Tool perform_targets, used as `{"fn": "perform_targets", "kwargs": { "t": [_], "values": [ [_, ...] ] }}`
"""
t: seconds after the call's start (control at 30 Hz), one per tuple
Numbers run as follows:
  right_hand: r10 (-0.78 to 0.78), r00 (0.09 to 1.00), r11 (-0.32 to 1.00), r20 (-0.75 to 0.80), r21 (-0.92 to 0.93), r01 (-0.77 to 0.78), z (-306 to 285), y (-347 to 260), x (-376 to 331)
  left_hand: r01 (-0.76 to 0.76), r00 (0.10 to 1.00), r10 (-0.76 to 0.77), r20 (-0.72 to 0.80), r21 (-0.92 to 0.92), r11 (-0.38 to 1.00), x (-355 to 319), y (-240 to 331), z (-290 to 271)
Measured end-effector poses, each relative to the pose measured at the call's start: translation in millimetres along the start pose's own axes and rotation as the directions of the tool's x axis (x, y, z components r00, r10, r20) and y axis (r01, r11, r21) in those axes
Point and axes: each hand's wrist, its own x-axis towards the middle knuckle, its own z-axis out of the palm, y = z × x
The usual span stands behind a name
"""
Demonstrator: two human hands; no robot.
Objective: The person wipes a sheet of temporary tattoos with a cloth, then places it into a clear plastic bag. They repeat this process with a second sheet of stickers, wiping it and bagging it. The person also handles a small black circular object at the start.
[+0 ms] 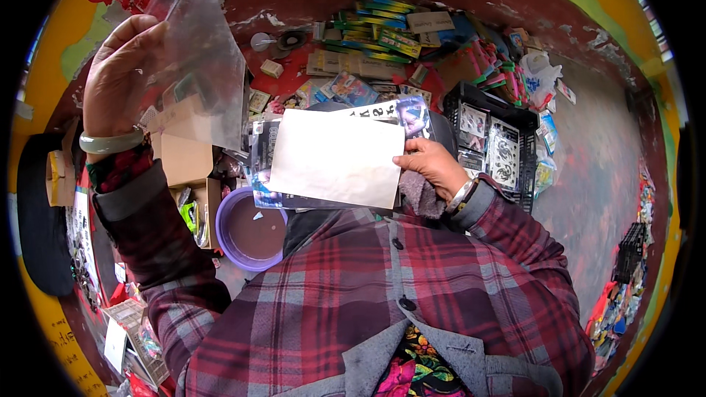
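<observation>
Left hand [121,73] up high, pinching clear film [209,51], its long axis near upright, right hand [437,167] holding grey cloth [421,195] and white sheet [334,158] by its right edge, sheet lying crosswise before the torso [316,294]

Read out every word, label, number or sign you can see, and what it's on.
I don't copy lettering out; it stands here:
White printed sheet: bold black characters, partly covered.
Plain white rectangular paper in the right hand: none visible.
Slim green-and-yellow boxes: too small.
Yellow painted wall: dark characters, too small.
</observation>
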Motion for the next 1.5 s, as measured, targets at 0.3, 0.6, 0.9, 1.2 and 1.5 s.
{"fn": "perform_targets", "kwargs": {
  "t": [0.3, 0.6, 0.9, 1.2, 1.5],
  "values": [
    [0.107, 0.994, 0.984, 0.019, 0.143, -0.109, -1, -5, -5, -0.012, 1.0, 0.013, -0.025, 0.024, 1.0, -1, -13, 0],
    [0.085, 0.996, 0.984, -0.013, 0.156, -0.082, -55, -5, -23, -0.004, 0.999, 0.004, -0.055, 0.006, 1.0, -2, -23, 23],
    [-0.182, 0.981, 0.981, -0.06, -0.081, 0.177, -49, -48, -81, -0.049, 0.991, 0.029, 0.129, 0.153, 0.987, 8, -16, 67],
    [-0.845, 0.528, 0.469, 0.089, -0.351, 0.81, -88, -130, -145, 0.186, 0.931, -0.238, 0.277, 0.2, 0.962, 12, -25, 116],
    [-0.895, 0.441, 0.446, -0.066, -0.087, 0.891, -93, -179, -160, -0.214, 0.906, -0.049, 0.42, 0.556, 0.803, 21, -33, 145]
  ]
}}
